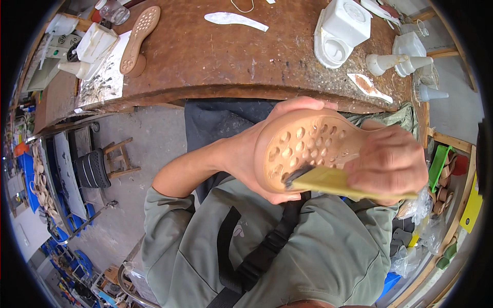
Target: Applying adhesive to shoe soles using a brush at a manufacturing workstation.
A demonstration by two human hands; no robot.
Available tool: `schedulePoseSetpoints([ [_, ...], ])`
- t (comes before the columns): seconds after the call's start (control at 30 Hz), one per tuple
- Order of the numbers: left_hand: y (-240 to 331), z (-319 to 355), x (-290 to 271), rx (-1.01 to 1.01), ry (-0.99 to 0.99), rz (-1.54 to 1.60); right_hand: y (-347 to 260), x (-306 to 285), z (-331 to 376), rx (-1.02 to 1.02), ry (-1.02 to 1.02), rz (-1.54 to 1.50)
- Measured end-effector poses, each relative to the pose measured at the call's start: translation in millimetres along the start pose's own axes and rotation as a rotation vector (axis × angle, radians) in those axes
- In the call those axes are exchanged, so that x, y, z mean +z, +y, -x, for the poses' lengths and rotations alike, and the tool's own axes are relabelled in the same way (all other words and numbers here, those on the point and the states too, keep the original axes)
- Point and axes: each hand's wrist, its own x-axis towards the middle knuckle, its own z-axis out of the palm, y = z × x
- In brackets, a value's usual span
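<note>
My left hand [245, 156] is wrapped round the rounded end of a tan shoe sole [280, 131], fingers over its far edge and thumb at its near edge. The sole is held up off the bench, its hollowed face with several round holes turned toward me. My right hand [391, 161] grips a flat yellow-handled brush [323, 180], slightly smeared by motion. The brush's dark bristles rest at or very near the sole's holed surface; whether they touch I cannot tell. The sole's far end is partly hidden behind my right hand.
Across the worn brown bench [205, 61] lie a second tan sole [139, 38], a white insole-shaped piece [236, 20] and a white plastic container [346, 28]. Nozzle-topped bottles [385, 63] stand at the right. A stool [97, 167] is on the floor at left.
</note>
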Motion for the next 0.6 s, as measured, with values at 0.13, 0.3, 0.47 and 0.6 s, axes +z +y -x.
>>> schedulePoseSetpoints([
  [0.13,-13.5,-12.8,-12.1,0.072,0.323,0.333,-2.9,-7.1,13.3,0.475,0.454,0.086],
  [0.3,-0.2,-25.5,-1.0,0.038,0.589,0.696,18.9,24.4,0.4,0.416,0.766,0.229],
  [0.47,1.2,-22.0,13.3,0.138,0.555,0.894,28.7,33.2,-20.5,0.359,0.72,0.291],
  [0.6,4.3,-20.8,13.7,0.139,0.534,0.961,25.8,28.5,-30.9,0.372,0.623,0.368],
])
